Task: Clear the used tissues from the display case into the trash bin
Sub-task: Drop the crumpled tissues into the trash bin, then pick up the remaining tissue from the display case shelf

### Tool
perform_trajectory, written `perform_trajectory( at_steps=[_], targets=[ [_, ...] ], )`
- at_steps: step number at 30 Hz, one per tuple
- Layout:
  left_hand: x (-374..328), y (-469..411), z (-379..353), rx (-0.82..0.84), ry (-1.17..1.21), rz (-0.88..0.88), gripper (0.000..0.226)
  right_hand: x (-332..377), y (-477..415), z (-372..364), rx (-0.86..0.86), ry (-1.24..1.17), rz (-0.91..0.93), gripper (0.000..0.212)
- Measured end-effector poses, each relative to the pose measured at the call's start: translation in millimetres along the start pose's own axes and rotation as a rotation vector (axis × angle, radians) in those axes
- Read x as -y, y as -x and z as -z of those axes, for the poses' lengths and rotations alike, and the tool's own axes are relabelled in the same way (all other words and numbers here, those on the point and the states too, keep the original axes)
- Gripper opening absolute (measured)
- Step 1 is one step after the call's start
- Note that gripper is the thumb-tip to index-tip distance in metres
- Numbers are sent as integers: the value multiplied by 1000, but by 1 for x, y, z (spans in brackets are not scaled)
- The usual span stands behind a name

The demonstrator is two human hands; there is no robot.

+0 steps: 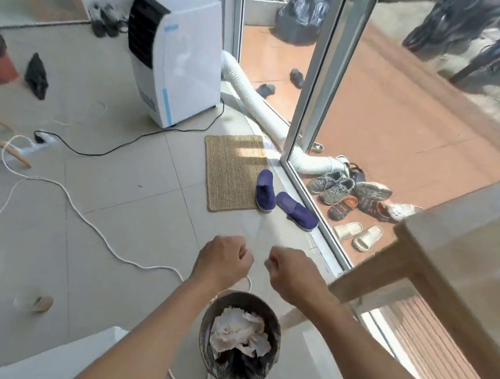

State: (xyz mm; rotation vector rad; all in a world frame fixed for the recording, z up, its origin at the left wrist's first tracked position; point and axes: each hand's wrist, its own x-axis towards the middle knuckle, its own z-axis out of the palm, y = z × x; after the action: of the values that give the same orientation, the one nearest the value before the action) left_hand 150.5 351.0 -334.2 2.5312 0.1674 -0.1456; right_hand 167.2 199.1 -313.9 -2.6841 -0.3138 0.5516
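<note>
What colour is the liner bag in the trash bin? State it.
Black, a glossy plastic liner around the crumpled white tissues; the head view, the only one, shows it.

We cannot tell what either curled hand — left hand (224, 260), right hand (289, 273) — holds; trash bin (240, 341) base hidden by its liner; display case (476, 262) cut off at right — contents unseen

Shop-like entrance: glass sliding door (317, 101), doormat (231, 171), shoes outside (351, 194), portable cooler (176, 52).
</note>
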Motion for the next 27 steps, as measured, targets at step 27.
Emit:
perform_trajectory(
  at_steps=[27],
  targets=[
    [-431, 156, 118, -244, 219, -1092, 10, -94, 385, 330, -972, 107, -248, 15]
  ],
)
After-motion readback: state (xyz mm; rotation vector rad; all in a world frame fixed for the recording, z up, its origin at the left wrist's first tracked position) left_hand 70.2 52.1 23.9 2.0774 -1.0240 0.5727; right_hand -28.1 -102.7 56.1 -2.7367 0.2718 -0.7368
